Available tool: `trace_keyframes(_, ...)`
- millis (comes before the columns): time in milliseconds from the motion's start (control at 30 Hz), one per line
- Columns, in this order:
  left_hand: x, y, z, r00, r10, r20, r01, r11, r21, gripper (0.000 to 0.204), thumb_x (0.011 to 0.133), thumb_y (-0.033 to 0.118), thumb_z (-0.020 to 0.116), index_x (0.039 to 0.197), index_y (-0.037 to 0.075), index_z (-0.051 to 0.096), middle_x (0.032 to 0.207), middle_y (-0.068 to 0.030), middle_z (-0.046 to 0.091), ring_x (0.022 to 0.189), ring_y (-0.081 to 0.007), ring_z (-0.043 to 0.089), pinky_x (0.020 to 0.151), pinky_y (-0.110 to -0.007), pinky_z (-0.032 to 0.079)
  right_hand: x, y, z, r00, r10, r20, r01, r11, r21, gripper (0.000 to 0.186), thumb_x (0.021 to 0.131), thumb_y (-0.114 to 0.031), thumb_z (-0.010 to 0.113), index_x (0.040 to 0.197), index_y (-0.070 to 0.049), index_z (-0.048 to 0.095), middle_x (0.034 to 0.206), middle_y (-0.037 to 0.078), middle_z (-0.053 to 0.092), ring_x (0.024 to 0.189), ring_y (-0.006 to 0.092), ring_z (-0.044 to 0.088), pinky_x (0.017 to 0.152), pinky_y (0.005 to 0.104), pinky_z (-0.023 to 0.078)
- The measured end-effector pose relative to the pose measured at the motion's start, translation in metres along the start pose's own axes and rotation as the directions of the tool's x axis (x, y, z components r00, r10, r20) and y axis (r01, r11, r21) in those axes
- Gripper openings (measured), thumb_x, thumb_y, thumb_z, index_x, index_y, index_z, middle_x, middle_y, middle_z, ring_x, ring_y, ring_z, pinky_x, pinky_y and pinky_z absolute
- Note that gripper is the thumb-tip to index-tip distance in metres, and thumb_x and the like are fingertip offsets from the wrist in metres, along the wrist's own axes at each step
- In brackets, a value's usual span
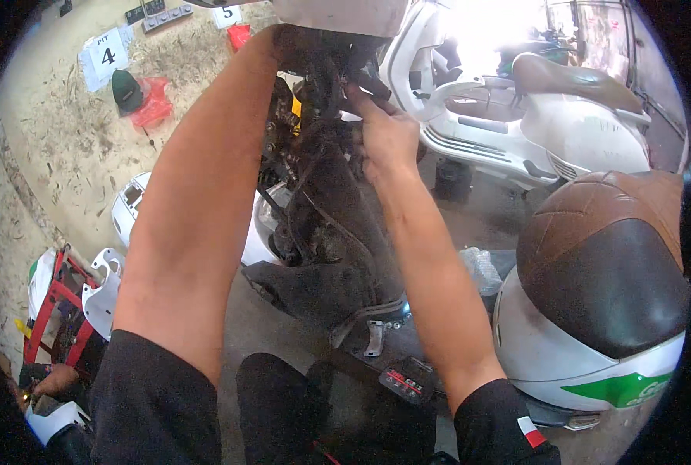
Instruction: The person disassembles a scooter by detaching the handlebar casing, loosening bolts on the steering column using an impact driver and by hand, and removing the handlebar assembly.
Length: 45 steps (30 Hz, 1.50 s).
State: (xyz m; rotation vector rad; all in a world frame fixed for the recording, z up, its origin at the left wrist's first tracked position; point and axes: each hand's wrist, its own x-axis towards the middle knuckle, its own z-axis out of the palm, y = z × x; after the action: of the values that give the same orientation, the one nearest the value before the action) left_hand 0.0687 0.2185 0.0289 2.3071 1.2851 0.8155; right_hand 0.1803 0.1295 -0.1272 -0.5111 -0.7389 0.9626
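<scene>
A partly stripped scooter stands in front of me, with its grimy dark frame and cables (322, 155) exposed under a white body panel (345, 15). My left arm reaches up beneath that panel; the left hand is in shadow among the dark parts, and its fingers are hidden. On the right side of the same frame, my right hand (390, 138) is closed with its fingers curled in against the dark parts. What it grips, if anything, I cannot make out. A dark, dusty cover (314, 283) hangs below both forearms.
To the right are a white scooter (578, 132) and a brown-and-black seat (609, 263) on a white body. A dark tool with a red label (407, 384) and a small metal piece (374, 339) lie low in front. White panels and a red frame (58, 294) stand left.
</scene>
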Motion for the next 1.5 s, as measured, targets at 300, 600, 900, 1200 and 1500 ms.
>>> trace_keyframes(300, 0.001, 0.001, -0.003, 1.0, -0.005, 0.006, 0.005, 1.0, 0.014, 0.018, 0.084, 0.025, 0.059, 0.092, 0.009, 0.065, 0.08, -0.0025, 0.065, 0.069, -0.0151, 0.058, 0.061, -0.036, 0.046, -0.009, -0.003, 0.017, 0.991, 0.07, -0.11, -0.053, 0.988, 0.146, 0.029, 0.079, -0.018, 0.073, 0.103, -0.003, 0.065, 0.076, 0.001, 0.062, 0.049, 0.0088, 0.047, 0.04, 0.0241, 0.033)
trace_keyframes(600, -0.005, -0.01, -0.032, 0.992, -0.102, 0.069, 0.1, 0.994, 0.038, 0.018, 0.084, 0.025, 0.059, 0.091, 0.01, 0.065, 0.08, -0.0021, 0.065, 0.069, -0.0149, 0.057, 0.061, -0.036, 0.046, 0.006, 0.0, 0.006, 0.991, -0.132, 0.029, 0.134, 0.987, -0.093, 0.033, 0.079, -0.023, 0.076, 0.099, 0.0, 0.063, 0.075, 0.002, 0.061, 0.057, 0.0101, 0.053, 0.042, 0.024, 0.034)
trace_keyframes(900, -0.006, -0.014, -0.029, 0.994, -0.092, 0.065, 0.092, 0.996, 0.003, 0.018, 0.084, 0.025, 0.059, 0.09, 0.01, 0.065, 0.079, -0.0018, 0.065, 0.069, -0.0148, 0.057, 0.061, -0.036, 0.045, 0.01, -0.006, 0.016, 1.0, 0.007, -0.028, -0.002, 0.983, 0.185, 0.024, 0.081, -0.018, 0.07, 0.096, 0.0, 0.062, 0.087, 0.006, 0.063, 0.068, 0.0122, 0.057, 0.045, 0.0249, 0.037)
trace_keyframes(1200, -0.011, -0.023, -0.03, 0.994, -0.091, 0.054, 0.092, 0.996, -0.018, 0.017, 0.084, 0.025, 0.058, 0.089, 0.01, 0.065, 0.078, -0.0014, 0.065, 0.069, -0.0146, 0.057, 0.061, -0.037, 0.045, 0.01, -0.007, -0.002, 0.994, 0.058, 0.094, -0.049, 0.994, -0.093, 0.032, 0.079, -0.027, 0.075, 0.091, 0.0, 0.061, 0.079, 0.003, 0.059, 0.055, 0.0084, 0.048, 0.04, 0.0212, 0.03)
trace_keyframes(1500, -0.013, -0.018, -0.03, 0.994, -0.094, 0.047, 0.095, 0.995, -0.021, 0.017, 0.083, 0.025, 0.058, 0.089, 0.01, 0.066, 0.078, -0.0011, 0.065, 0.069, -0.0144, 0.057, 0.06, -0.037, 0.045, 0.01, -0.009, 0.002, 0.999, -0.039, -0.013, 0.034, 0.961, -0.276, 0.028, 0.079, -0.016, 0.075, 0.094, 0.003, 0.062, 0.073, 0.002, 0.058, 0.052, 0.0066, 0.045, 0.039, 0.0214, 0.028)
